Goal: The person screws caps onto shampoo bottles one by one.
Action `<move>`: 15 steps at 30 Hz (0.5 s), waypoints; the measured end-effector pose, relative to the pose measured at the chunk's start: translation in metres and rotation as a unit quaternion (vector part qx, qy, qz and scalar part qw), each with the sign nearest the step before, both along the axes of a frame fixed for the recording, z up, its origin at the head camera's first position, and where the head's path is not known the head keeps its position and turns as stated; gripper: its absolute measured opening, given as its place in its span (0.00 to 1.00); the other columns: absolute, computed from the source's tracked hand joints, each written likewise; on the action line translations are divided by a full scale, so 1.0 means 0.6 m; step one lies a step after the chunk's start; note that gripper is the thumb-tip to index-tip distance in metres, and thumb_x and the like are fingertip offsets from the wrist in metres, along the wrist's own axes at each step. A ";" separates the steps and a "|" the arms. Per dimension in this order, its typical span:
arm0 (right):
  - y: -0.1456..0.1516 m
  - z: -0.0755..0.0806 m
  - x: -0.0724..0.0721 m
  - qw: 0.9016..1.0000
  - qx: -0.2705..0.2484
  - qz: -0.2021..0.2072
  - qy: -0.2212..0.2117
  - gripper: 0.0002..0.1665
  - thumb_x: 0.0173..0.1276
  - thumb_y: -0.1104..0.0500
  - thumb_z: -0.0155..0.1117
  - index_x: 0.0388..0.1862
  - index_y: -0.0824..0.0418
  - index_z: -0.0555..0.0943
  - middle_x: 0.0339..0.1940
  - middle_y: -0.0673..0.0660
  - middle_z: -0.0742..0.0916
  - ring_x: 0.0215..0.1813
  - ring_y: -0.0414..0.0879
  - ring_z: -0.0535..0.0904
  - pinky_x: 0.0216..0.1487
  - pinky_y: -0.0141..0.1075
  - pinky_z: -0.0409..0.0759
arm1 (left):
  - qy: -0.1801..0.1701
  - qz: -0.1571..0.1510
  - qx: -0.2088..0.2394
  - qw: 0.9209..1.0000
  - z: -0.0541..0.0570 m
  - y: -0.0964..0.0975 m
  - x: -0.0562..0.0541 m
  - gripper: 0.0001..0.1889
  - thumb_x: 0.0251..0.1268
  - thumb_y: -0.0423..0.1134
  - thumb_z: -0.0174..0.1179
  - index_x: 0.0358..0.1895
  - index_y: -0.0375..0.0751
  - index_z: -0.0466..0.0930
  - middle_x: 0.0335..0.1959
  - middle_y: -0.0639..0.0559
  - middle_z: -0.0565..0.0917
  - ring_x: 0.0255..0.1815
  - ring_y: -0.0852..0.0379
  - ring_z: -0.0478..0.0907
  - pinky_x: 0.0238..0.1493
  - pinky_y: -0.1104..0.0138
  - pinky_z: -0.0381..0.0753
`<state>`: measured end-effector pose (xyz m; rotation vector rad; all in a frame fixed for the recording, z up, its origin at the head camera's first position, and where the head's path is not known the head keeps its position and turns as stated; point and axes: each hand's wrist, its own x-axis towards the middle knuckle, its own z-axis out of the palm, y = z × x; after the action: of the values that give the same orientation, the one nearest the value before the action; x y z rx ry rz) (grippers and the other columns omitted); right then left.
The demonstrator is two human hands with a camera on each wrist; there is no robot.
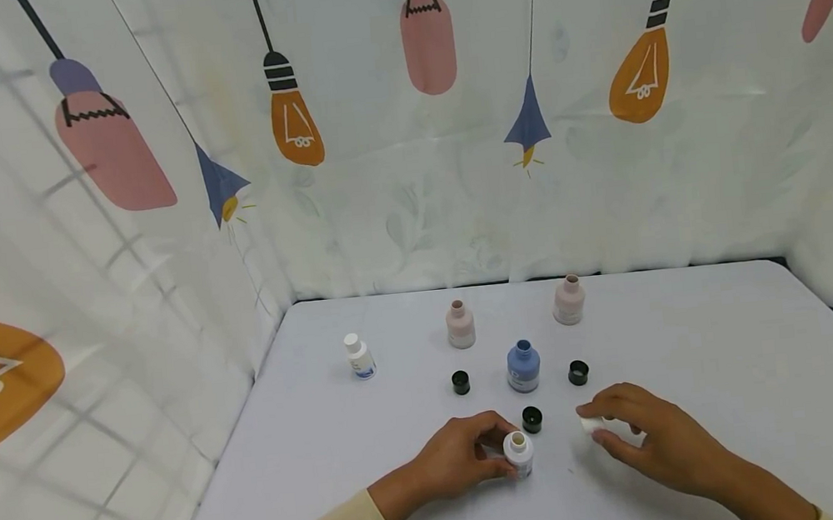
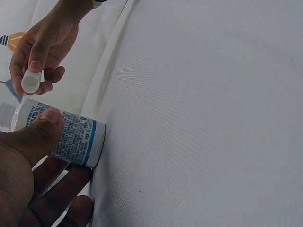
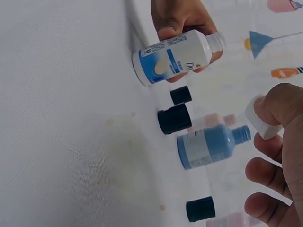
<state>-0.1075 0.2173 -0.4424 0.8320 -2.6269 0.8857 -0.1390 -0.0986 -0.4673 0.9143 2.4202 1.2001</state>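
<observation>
My left hand [image 1: 460, 461] grips a small white bottle [image 1: 520, 456] by its sides, upright near the front of the table. The bottle's mouth is uncapped, and its label [image 2: 71, 130] shows blue bands and fine print. To the right, my right hand [image 1: 656, 442] pinches a white cap [image 3: 260, 117] between thumb and fingers, apart from the bottle. In the left wrist view the hollow underside of the cap [image 2: 31, 82] faces the camera. A black cap [image 1: 532, 420] lies just behind the held bottle, and a blue bottle [image 1: 523, 367] without a cap stands farther back.
Two pale pink bottles, one left [image 1: 460, 325] and one right [image 1: 569, 301], stand uncapped toward the back. Black caps lie at left [image 1: 461, 382] and right [image 1: 578, 372] of the blue bottle. A capped white bottle [image 1: 360, 356] stands back left. Printed curtains [image 1: 382, 213] surround the white table [image 1: 695, 334].
</observation>
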 end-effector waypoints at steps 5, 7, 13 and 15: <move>-0.006 0.004 0.000 1.000 -0.005 -0.003 -0.009 0.30 0.60 0.59 0.81 0.59 0.39 0.82 0.49 0.36 0.82 0.38 0.36 0.76 0.31 0.29 0.76 | 0.002 0.001 0.000 1.000 0.001 0.000 0.001 0.20 0.61 0.43 0.75 0.55 0.55 0.80 0.49 0.70 0.85 0.49 0.75 0.79 0.44 0.73 0.80; -0.008 0.004 0.000 1.000 -0.007 -0.008 -0.011 0.29 0.59 0.58 0.82 0.57 0.41 0.81 0.47 0.36 0.81 0.36 0.36 0.73 0.30 0.28 0.74 | 0.002 0.000 0.000 1.000 0.000 0.000 0.001 0.20 0.61 0.43 0.75 0.55 0.55 0.80 0.49 0.70 0.85 0.49 0.74 0.79 0.44 0.73 0.80; -0.016 0.002 -0.004 1.000 -0.031 -0.003 0.007 0.30 0.53 0.60 0.85 0.49 0.42 0.78 0.43 0.35 0.80 0.33 0.37 0.72 0.28 0.27 0.72 | 0.006 -0.001 0.001 1.000 -0.001 0.000 0.000 0.20 0.61 0.43 0.74 0.55 0.55 0.80 0.49 0.70 0.85 0.49 0.75 0.79 0.44 0.73 0.80; -0.018 0.001 -0.006 0.999 -0.037 0.006 0.013 0.30 0.52 0.60 0.86 0.48 0.42 0.78 0.44 0.35 0.81 0.33 0.37 0.72 0.28 0.27 0.72 | 0.008 -0.001 0.001 1.000 -0.001 0.000 0.000 0.20 0.61 0.43 0.74 0.55 0.55 0.80 0.49 0.70 0.85 0.49 0.75 0.79 0.44 0.73 0.80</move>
<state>-0.1111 0.2063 -0.4419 0.8358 -2.5527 0.9614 -0.1388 -0.0988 -0.4677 0.9308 2.4300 1.1981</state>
